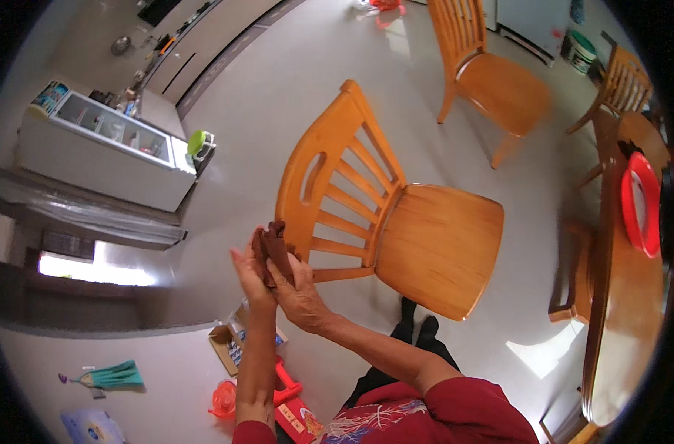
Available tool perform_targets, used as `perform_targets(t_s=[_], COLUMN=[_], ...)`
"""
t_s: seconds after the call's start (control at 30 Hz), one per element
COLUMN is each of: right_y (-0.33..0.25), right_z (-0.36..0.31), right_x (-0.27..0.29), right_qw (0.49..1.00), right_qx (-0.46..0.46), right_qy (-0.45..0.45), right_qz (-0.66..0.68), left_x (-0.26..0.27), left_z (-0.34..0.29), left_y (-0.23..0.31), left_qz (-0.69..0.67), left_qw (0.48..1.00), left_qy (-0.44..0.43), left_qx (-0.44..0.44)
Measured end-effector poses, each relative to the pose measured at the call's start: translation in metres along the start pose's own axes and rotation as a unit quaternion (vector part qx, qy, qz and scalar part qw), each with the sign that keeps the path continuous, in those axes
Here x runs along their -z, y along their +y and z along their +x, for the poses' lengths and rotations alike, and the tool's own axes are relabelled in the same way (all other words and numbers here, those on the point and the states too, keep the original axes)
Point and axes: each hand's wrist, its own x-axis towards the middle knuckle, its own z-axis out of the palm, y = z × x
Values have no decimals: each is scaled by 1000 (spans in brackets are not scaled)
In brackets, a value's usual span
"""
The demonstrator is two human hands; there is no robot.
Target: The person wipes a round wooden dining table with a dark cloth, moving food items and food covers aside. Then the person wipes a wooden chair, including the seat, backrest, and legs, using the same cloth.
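A crumpled dark brown cloth (pixel 276 255) is bunched between my two hands, beside the top rail of a wooden chair (pixel 440 244). My left hand (pixel 254 280) cups the cloth from the left side, its thumb sticking out. From the right, my right hand (pixel 301 297) presses the cloth with its fingers bent over it. The chair stands upright in front of me, its slatted back toward my hands and its seat to the right. The cloth overlaps the lower end of the rail; whether it touches the wood, I cannot tell.
Another wooden chair (pixel 503 89) stands farther back. To the right is a wooden table (pixel 625 318) with a red basin (pixel 640 203). A glass-topped chest freezer (pixel 107 163) stands left. Near my left forearm are an open cardboard box (pixel 222 348) and a red box (pixel 298 418).
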Motion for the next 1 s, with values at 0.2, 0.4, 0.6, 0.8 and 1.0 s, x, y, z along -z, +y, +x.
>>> perform_targets(t_s=[0.2,0.4,0.6,0.8,1.0], right_y=[62,121,81,18,-15], right_z=[-58,-74,-99,-126,-244], right_x=[-33,24,130,218,288], right_qw=[983,926,947,874,851], right_qx=[-128,-295,-292,-408,-379], right_qy=[38,-233,-93,68,333], right_qz=[-128,-41,97,257,149], left_x=[-3,-35,-92,-148,-186], left_z=[-6,-22,-67,-85,-97], left_y=[-10,-22,-110,-186,-235], left_qz=[206,743,432,136,405], left_qw=[976,556,881,917,747], left_qy=[58,81,-142,-211,-415], left_qx=[-51,-365,-132,311,325])
